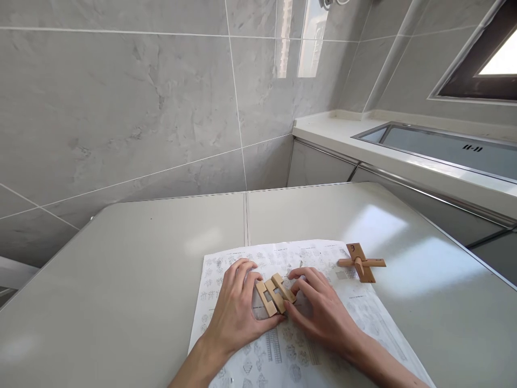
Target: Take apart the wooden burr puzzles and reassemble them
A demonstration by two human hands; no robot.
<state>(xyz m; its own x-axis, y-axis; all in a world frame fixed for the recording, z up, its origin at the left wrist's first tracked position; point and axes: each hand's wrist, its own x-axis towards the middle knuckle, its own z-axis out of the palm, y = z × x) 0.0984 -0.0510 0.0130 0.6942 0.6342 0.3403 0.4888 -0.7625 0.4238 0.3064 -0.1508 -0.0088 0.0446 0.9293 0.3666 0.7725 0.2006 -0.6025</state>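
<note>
Several notched wooden puzzle bars [273, 292] lie side by side on a printed instruction sheet [291, 345] on the table. My left hand [238, 310] presses against their left side, fingers curled around them. My right hand [319, 307] holds them from the right, fingertips on the bars. A separate assembled wooden cross piece [361, 262] rests at the sheet's upper right corner, untouched.
The pale grey table [121, 280] has a seam down its middle and stands against a grey tiled wall. To the right is a white counter [335, 132] with a steel sink [444, 148]. A dark window frame is at the top right.
</note>
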